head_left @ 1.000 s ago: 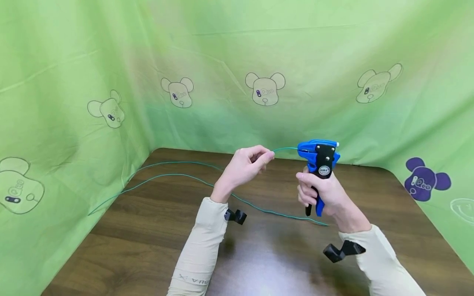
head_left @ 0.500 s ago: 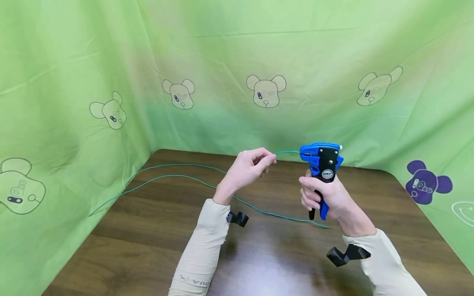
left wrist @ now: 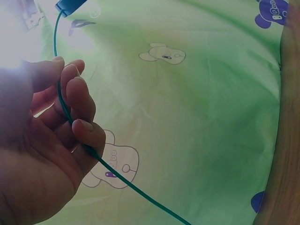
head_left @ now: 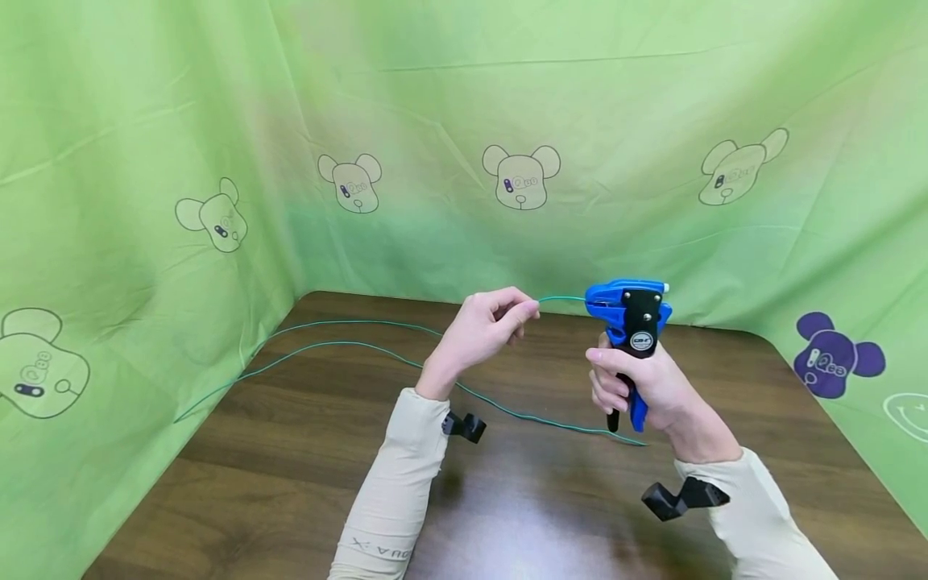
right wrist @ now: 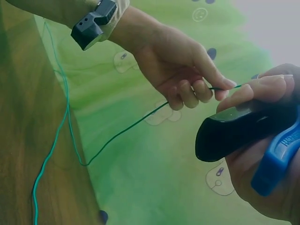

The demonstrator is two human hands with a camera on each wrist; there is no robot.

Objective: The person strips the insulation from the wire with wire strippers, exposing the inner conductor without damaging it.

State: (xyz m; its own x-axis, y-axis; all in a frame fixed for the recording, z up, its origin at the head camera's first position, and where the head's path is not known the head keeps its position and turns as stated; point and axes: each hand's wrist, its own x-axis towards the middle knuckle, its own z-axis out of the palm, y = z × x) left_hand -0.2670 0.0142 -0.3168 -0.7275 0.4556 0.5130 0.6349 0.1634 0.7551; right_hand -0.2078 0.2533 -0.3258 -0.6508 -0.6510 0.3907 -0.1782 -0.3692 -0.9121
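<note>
A dark brown wood-grain surface (head_left: 290, 483) fills the lower half of the head view, glossy enough to show a pale glare patch near its front edge. A light green fabric backdrop (head_left: 464, 105) hangs round its left, back and right sides, creased in places. Outlined cartoon bear heads (head_left: 520, 176) are printed across the cloth, and one solid purple bear head (head_left: 834, 352) sits low on the right panel.
</note>
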